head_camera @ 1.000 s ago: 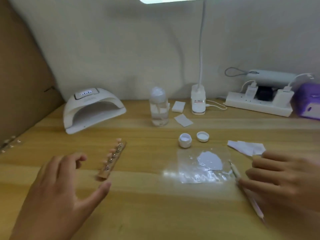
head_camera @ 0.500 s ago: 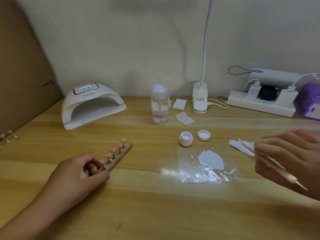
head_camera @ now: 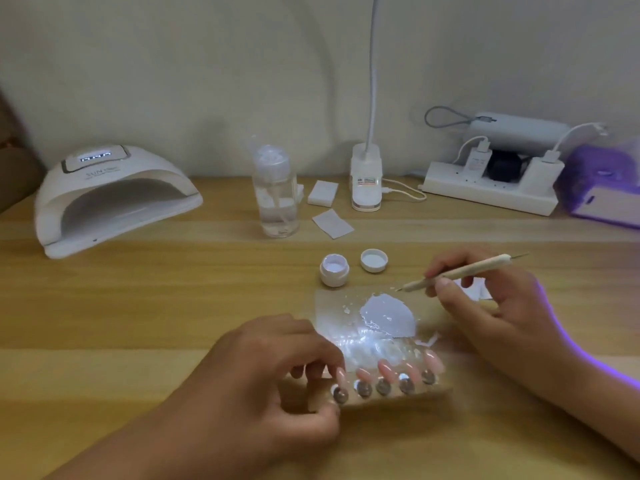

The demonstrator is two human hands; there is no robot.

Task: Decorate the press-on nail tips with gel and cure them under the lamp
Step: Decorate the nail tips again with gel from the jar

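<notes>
Now left hand (head_camera: 263, 375) pinches the nail holder (head_camera: 391, 389); right hand (head_camera: 485, 306) grips closed around the dotting tool (head_camera: 464, 271).

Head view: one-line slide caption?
Left hand steadies wooden nail-tip holder; right hand holds dotting tool above gel palette.

Surface: wooden table (head_camera: 138, 306), light grain running left to right, pale bands across it. Behind the table, a plain off-white wall (head_camera: 207, 64), matte, with soft shadows. At the table's far left edge, a brown panel (head_camera: 14, 161) stands upright, partly cut off by the frame. A white desk lamp base (head_camera: 366, 183) sits at the back of the table, against the wall; its thin white neck (head_camera: 372, 64) rises out of view. Bright glare falls on the table in front of the lamp base. Violet glow at the table's right end.
</notes>
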